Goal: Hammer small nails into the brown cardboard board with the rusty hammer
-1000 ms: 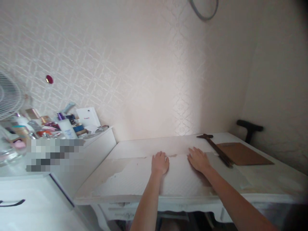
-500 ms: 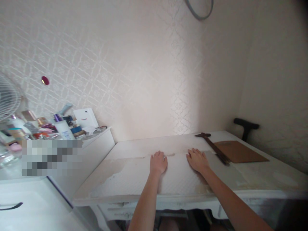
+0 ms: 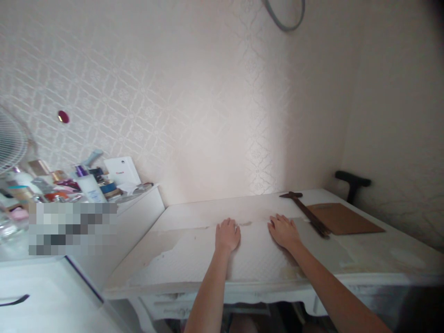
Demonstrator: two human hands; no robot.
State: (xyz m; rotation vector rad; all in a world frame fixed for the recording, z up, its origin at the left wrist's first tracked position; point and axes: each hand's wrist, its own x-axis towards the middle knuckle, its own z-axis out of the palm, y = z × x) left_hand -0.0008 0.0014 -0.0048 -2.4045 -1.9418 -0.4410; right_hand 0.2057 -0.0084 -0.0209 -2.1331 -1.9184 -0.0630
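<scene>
Palm down on the worn white table (image 3: pixel 194 212) lies my left hand (image 3: pixel 228 235), fingers stretched forward and nothing in them. My right hand (image 3: pixel 282 230) rests flat a little to the right, its fingers slightly spread and also holding nothing. Beyond the right hand is a rusty-looking hammer (image 3: pixel 308 216), its head toward the wall and its handle pointing back toward me. The handle's end lies by the left edge of a flat brown board (image 3: pixel 343 218). Neither hand touches the hammer or the board.
On the left, a white cabinet (image 3: pixel 135 233) carries several bottles and jars, a white box (image 3: pixel 122 170) and a fan (image 3: pixel 10 138). A black T-shaped handle (image 3: pixel 353 182) stands past the table's right edge. A patterned wall rises behind, with a grey cable loop (image 3: pixel 287 28) above.
The view has shifted very slightly to the right. Both hands stay flat in the same places on the table.
</scene>
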